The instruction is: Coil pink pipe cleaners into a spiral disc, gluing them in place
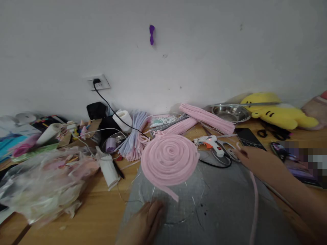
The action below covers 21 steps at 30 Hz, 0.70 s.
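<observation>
A flat spiral coil of pink fuzzy pipe cleaner (170,158) is at the far part of a grey board (219,197), its loose tail pointing toward me. My left hand (150,216) rests at the board's near left, just below the coil, fingers slightly bent and holding nothing visible. At the right, my right hand (246,156) has its fingers closed at a handle loop of grey-white scissors (231,148); the fingertips are partly hidden. Beside them lies a white glue gun (213,144) with an orange trigger. A pink strip (254,204) runs down the board beneath my right forearm.
Bundles of pink pipe cleaners (208,119) and bluish ones (134,136) lie behind the coil. A clear plastic bag (48,180) spreads at left near a white roll (108,170). A metal bowl (230,114), yellow plush toy (278,112) and phone (296,163) sit at right. A black cord (114,110) hangs from the socket.
</observation>
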Motion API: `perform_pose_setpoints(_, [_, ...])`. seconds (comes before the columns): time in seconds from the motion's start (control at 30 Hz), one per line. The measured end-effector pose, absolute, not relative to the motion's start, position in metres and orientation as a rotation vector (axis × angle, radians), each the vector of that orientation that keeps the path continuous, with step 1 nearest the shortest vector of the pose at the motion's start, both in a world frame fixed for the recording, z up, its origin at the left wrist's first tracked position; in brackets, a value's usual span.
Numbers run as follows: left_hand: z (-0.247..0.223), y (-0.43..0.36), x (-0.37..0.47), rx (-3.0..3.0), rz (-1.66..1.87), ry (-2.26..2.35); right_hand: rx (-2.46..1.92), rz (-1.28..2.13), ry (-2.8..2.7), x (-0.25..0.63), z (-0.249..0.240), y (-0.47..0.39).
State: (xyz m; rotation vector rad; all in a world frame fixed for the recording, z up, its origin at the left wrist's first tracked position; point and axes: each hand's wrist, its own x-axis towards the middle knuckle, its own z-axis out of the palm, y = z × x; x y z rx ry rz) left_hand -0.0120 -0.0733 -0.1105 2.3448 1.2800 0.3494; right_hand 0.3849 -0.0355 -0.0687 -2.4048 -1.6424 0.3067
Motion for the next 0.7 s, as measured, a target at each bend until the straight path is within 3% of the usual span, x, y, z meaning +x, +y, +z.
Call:
perform_pose_setpoints(0.2, [-0.11, -0.074, -0.011, 2.286, 0.365, 1.346, -2.266, 0.588, -1.795, 0.352, -0.076, 0.024])
perform_pose_setpoints(0.4, [-0.114, -0.083, -0.017, 2.197, 0.341, 1.403, -2.183, 0.776, -1.478, 0.355, -0.063, 0.055])
perform_pose_setpoints(0.57, [-0.113, -0.084, -0.016, 2.152, 0.297, 1.399, -1.925, 0.608, -1.227, 0.359, 0.0, 0.083])
perform_pose_setpoints(0.7, [-0.112, -0.079, -0.011, 2.128, 0.265, 1.387, -1.711, 0.274, -1.196, 0.358, 0.088, 0.116])
